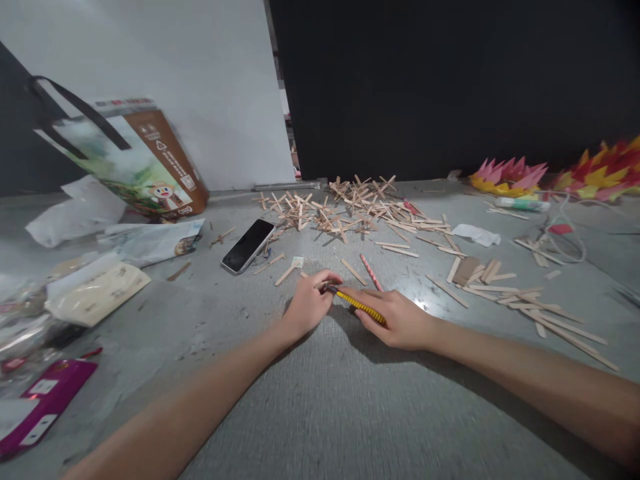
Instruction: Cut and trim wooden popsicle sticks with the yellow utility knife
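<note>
My right hand [395, 319] is wrapped round a yellow utility knife [361, 307] with a ridged handle. The knife slants up and left, and its dark front end meets the fingertips of my left hand [311, 300]. Those left fingers are pinched together, and what lies between them is too small and covered to make out. A red-and-white patterned stick [371, 272] rests on the table just beyond my right hand. Beyond my left hand lies a wooden craft stick [285, 275] with a small pale scrap [298, 262] at its end.
A heap of crossed craft sticks [345, 210] spreads across the back of the grey table [280, 413]. Loose sticks [545, 310] lie at right, near pink-and-yellow paper petals [510, 177]. Leftward are a phone [249, 245], a carrier bag [150, 163], plastic packets [100, 293] and a purple case [55, 393].
</note>
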Demonstrator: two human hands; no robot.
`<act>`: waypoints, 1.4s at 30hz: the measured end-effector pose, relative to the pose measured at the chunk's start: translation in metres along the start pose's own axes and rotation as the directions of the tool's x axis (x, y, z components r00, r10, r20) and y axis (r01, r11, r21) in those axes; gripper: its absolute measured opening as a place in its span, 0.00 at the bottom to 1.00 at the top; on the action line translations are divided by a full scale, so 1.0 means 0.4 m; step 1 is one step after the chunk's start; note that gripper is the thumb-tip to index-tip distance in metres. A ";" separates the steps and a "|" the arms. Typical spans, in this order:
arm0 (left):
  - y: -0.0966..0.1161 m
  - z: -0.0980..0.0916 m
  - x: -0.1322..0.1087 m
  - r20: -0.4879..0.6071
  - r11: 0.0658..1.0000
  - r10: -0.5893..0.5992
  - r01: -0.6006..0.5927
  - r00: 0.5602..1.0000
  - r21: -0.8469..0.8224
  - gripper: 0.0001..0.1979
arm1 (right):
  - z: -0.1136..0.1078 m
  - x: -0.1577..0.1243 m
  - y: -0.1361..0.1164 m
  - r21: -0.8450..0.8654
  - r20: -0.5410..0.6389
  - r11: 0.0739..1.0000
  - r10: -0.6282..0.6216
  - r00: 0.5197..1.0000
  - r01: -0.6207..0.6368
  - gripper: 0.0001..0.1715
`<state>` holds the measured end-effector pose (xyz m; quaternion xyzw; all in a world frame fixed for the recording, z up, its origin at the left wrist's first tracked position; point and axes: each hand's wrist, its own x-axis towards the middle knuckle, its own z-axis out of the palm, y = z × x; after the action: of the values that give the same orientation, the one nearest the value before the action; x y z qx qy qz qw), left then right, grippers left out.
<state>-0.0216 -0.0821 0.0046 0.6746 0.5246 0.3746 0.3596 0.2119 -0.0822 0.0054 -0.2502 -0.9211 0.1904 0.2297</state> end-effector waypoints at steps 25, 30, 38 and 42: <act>-0.008 0.001 0.002 0.010 1.000 -0.006 0.006 1.000 -0.017 0.19 | 0.000 0.000 -0.001 -0.010 -0.013 1.000 -0.004 1.000 0.003 0.35; -0.006 0.001 0.001 -0.004 1.000 0.016 -0.016 1.000 0.013 0.19 | 0.002 -0.001 0.001 -0.010 -0.007 1.000 -0.003 1.000 0.003 0.35; 0.000 -0.002 0.000 0.003 1.000 0.013 -0.013 1.000 0.019 0.19 | 0.001 0.000 -0.001 -0.010 0.009 1.000 0.010 1.000 -0.009 0.35; -0.002 -0.001 0.000 0.003 1.000 0.011 -0.011 1.000 0.028 0.19 | -0.001 0.001 -0.002 -0.011 0.032 1.000 0.021 0.999 -0.020 0.35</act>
<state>-0.0223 -0.0819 0.0041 0.6830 0.5256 0.3683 0.3488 0.2115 -0.0827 0.0063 -0.2578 -0.9231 0.1917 0.2115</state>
